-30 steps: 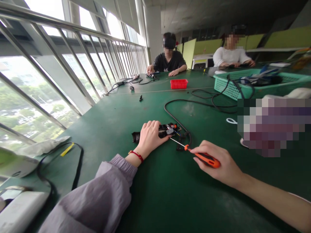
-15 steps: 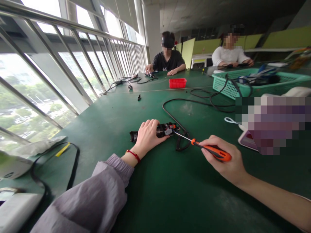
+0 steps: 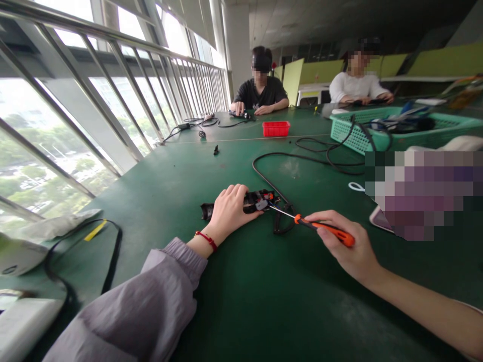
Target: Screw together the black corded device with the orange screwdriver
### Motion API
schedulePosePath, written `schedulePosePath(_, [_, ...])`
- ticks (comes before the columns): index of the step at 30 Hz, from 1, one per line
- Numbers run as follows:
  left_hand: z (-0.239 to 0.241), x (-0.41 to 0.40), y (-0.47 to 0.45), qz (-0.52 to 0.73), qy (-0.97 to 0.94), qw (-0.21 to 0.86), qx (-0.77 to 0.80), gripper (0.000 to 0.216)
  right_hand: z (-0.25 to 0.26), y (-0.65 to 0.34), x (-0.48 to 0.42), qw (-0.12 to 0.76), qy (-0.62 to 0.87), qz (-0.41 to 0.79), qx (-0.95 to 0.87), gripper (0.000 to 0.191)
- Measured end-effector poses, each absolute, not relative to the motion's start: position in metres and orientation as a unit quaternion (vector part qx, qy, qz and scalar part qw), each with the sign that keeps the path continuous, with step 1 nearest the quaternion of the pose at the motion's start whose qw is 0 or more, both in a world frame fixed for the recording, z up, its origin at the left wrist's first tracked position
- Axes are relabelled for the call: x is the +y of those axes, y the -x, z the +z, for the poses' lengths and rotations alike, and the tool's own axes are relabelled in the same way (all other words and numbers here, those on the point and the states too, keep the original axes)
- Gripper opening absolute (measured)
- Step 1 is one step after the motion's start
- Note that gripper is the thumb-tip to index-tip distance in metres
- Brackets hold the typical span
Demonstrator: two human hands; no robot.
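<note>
My left hand (image 3: pixel 229 208) is wrapped over a black power-tool-like body (image 3: pixel 253 201), pressing it to the green table (image 3: pixel 241 291). The body's right end lies exposed, with red and grey parts and thin wires. A black cord (image 3: pixel 260 176) runs from that end. In my right hand (image 3: pixel 352 246) is an orange and black screwdriver (image 3: pixel 324 229), gripped by its handle between thumb and fingers. Its thin metal shaft points left, and the tip meets the exposed end beside the grey part. What exactly the tip touches is too small to tell.
A red plastic basket (image 3: pixel 276 128) stands ahead, and a turquoise basket (image 3: pixel 347 133) holding tools is at the right. A small black piece (image 3: pixel 216 150) lies toward the left. Two people sit across the table. A black strap (image 3: pixel 113 256) and a metal railing (image 3: pixel 113 50) are at left.
My right hand and the screwdriver have shifted slightly left. My left hand keeps its hold on the black body. The far person's hands have moved closer together.
</note>
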State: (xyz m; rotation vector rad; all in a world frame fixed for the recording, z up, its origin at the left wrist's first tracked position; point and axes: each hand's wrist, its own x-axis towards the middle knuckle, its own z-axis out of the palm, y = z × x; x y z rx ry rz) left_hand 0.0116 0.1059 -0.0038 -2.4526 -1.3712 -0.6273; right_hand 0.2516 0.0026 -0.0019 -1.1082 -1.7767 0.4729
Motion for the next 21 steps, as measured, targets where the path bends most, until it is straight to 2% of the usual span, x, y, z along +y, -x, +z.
schedulePosePath(2, [-0.004, 0.105, -0.011, -0.21, 0.845, 0.138, -0.472, 0.048, -0.004, -0.251, 0.004, 0.512, 0.462, 0.2, -0.696, 0.017])
schedulePosePath(6, [-0.005, 0.103, -0.013, -0.196, 0.838, 0.144, -0.489, 0.049, -0.007, -0.25, 0.006, 0.576, 0.437, 0.194, -0.663, 0.043])
schedulePosePath(9, [-0.005, 0.102, -0.014, -0.181, 0.834, 0.146, -0.5, 0.048, -0.006, -0.249, 0.004, 0.515, 0.464, 0.234, -0.681, 0.026])
schedulePosePath(11, [-0.005, 0.101, -0.015, -0.172, 0.833, 0.152, -0.504, 0.047, -0.006, -0.248, 0.003, 0.503, 0.481, 0.208, -0.687, 0.019])
schedulePosePath(14, [-0.006, 0.1, -0.017, -0.16, 0.831, 0.166, -0.507, 0.046, -0.007, -0.247, 0.003, 0.56, 0.454, 0.15, -0.676, 0.039])
schedulePosePath(16, [-0.006, 0.099, -0.017, -0.154, 0.829, 0.175, -0.508, 0.045, -0.006, -0.246, 0.004, 0.567, 0.444, 0.178, -0.671, 0.047])
schedulePosePath(19, [-0.005, 0.097, -0.018, -0.152, 0.829, 0.173, -0.509, 0.045, -0.005, -0.246, 0.005, 0.521, 0.475, 0.254, -0.663, 0.036])
schedulePosePath(21, [-0.003, 0.095, -0.019, -0.157, 0.828, 0.166, -0.511, 0.047, -0.004, -0.246, 0.004, 0.511, 0.5, 0.251, -0.652, 0.024])
